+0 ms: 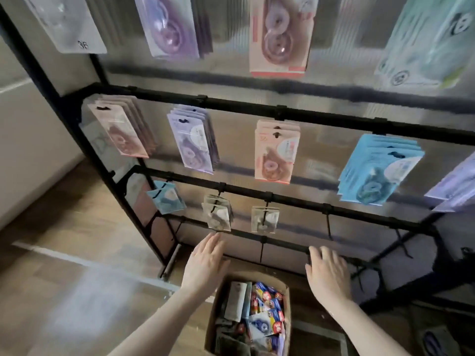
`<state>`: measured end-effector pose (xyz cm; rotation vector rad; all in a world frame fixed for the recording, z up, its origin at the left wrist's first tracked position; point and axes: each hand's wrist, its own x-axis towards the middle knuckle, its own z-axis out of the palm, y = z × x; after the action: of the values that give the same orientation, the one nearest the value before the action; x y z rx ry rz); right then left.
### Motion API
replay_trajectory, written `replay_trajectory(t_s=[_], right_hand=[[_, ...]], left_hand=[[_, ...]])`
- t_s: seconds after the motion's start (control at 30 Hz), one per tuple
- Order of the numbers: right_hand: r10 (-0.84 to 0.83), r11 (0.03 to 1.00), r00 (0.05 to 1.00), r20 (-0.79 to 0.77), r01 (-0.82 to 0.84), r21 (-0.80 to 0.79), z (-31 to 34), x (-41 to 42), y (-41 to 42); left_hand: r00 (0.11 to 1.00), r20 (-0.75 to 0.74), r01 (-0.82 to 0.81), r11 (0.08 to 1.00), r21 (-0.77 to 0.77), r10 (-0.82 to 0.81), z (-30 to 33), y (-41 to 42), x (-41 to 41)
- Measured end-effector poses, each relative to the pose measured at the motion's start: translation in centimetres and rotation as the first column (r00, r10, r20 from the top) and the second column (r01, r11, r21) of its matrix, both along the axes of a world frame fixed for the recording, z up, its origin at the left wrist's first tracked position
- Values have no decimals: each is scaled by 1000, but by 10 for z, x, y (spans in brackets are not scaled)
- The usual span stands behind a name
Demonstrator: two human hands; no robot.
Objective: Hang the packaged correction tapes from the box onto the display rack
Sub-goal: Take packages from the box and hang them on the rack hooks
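At the bottom centre of the frame a cardboard box point(284, 299) stands open on the wooden floor point(77, 253), filled with a loose jumble of packaged correction tapes point(262, 322), blue, white and red among them; none of them is in either hand. Just above the box the left hand point(205, 263) is spread flat with straight fingers and holds nothing, its fingertips near the lowest bar of the rack; the right hand point(327, 272) is likewise relaxed and empty, its fingers reaching to that same bar, though whether they touch it I cannot tell.

Beyond the hands rises the black display rack point(257, 109), filling the middle and top of the frame; its lower row carries only a few small packs point(218, 214) at centre left, and several hooks point(329, 224) to the right of them hang bare; the middle and top rows hold fuller stacks in pink, purple and blue.

By my reading the step in hand lies between hangings, with much of the box left to do; the next move calls for a reach down into the box, a pinch on one pack by its top edge, and its punched hole threaded onto a bare hook.
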<state>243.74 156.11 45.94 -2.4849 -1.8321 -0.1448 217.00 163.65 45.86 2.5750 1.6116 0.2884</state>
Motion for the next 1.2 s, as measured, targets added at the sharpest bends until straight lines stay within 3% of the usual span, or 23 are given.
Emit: replay_trajectory(t_s=[0.13, 0.23, 0.57, 0.97, 1.2], right_hand=[[-69, 988, 997, -40, 63, -138, -33, -31, 1], [-99, 972, 993, -66, 82, -220, -63, -42, 1], [-112, 894, 979, -172, 23, -448, -198, -49, 5], [-69, 792, 982, -176, -53, -608, -454, -45, -18], [-52, 794, 970, -237, -103, -600, -553, -41, -9]], left_hand=[[997, -68, 23, 993, -114, -31, -36, 13, -29], [999, -24, 25, 974, -225, -31, -66, 13, -33], [995, -101, -69, 860, -506, 20, -197, -8, -16], [979, -183, -44, 795, -606, -86, -463, -20, 4], [971, -236, -129, 738, -663, -43, -566, -13, 16]])
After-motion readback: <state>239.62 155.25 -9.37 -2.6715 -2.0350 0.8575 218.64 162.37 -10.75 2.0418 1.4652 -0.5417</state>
